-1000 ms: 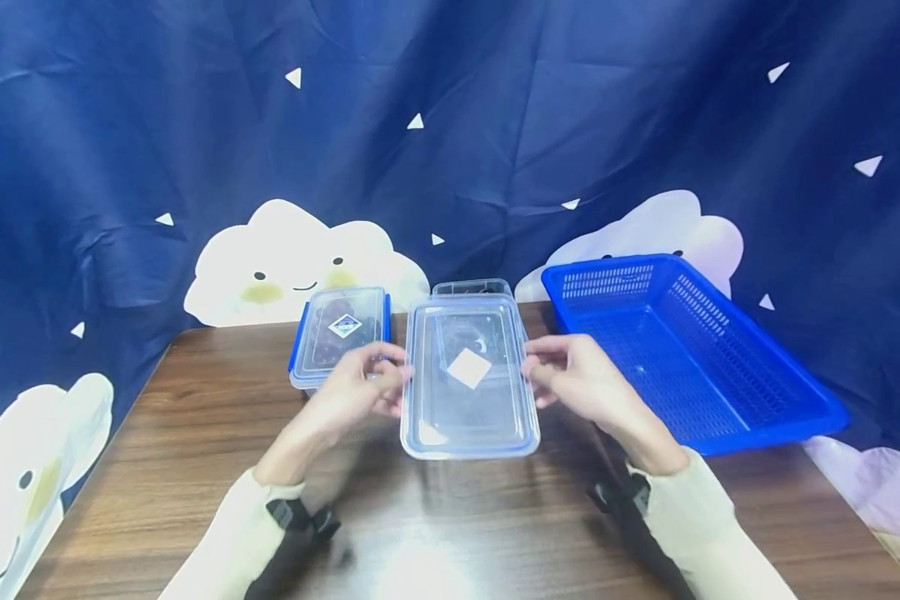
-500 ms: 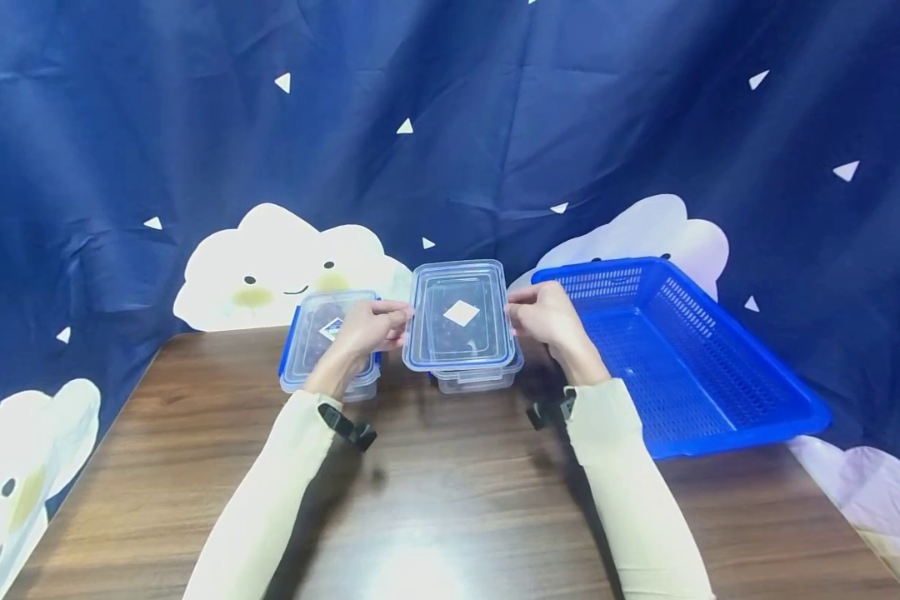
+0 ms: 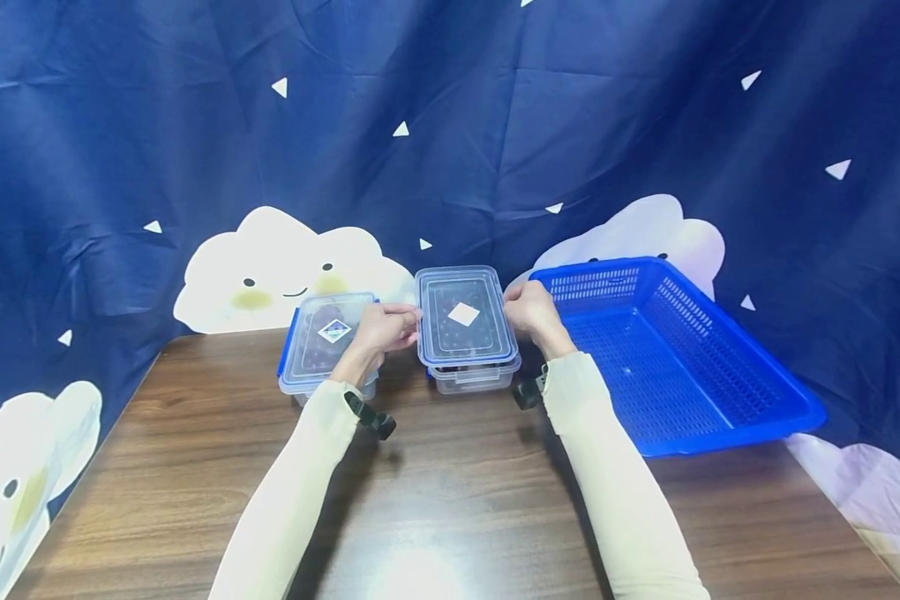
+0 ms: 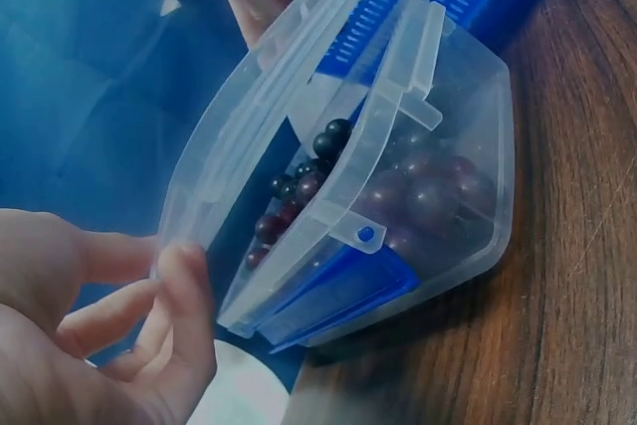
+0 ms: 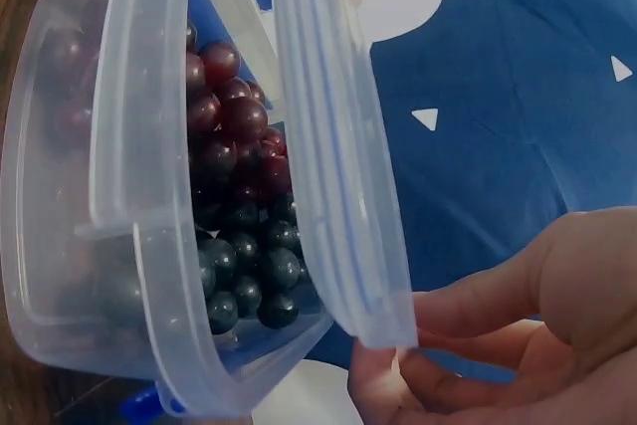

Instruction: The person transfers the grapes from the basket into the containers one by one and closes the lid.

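Observation:
A clear plastic lid point(image 3: 465, 343) with a white diamond label is held tilted over a clear food container point(image 3: 474, 382). My left hand point(image 3: 387, 327) pinches its left edge, and my right hand point(image 3: 531, 310) pinches the right edge. In both wrist views a gap shows between the lid's rim point(image 5: 333, 156) and the container's rim point(image 4: 343, 171). Dark red and nearly black grapes point(image 5: 239, 118) lie in the container, and a blue clip point(image 4: 343, 296) hangs down at its side.
To the left stands a lidded container point(image 3: 311, 354) with blue clips and dark grapes. A large blue perforated basket point(image 3: 645, 375) sits at the right of the wooden table point(image 3: 435, 475). A dark blue cloth point(image 3: 450, 125) with clouds hangs behind.
Both hands have carried the lid away from me and lowered it over the container, which showed mostly behind it before. The basket and the left container keep their places.

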Demonstrator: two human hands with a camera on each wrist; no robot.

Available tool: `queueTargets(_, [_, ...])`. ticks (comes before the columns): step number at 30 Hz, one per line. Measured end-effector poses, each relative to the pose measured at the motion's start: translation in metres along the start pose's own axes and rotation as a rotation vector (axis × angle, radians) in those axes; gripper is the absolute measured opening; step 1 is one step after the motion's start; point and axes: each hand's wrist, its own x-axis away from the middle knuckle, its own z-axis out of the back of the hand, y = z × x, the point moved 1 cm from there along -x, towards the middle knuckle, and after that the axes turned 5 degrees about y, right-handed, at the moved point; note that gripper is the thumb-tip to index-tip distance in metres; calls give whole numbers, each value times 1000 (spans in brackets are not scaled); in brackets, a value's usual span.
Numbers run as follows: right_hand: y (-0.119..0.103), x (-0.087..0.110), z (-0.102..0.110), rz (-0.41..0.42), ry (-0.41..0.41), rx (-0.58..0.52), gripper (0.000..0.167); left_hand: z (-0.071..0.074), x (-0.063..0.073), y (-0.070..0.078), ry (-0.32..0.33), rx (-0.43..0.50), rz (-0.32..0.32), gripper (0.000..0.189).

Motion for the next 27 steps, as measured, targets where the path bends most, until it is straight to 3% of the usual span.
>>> queueTargets(6, [-3,-1,0,-55,56,-97,17,3,3,5,50,-65,-60,27])
queueTargets(11, [-12,1,4,-57,179,-318,29,2,10,16,150,-65,-203,25])
queueTargets(15, [-19,6,9,28,332,-457,27,-1,15,24,200,55,-359,27])
queueTargets(18, [-23,10,13,104,399,-473,25,-4,16,26,203,186,-432,25])
queueTargets(22, [-24,13,16,102,339,-494,26,-5,17,24,204,261,-451,24])
queueTargets(25, [-21,14,17,54,258,-443,34,-5,17,20,213,206,-405,24])
queueTargets(27, [-18,15,16,28,213,-366,36,-6,17,17,217,117,-357,24])
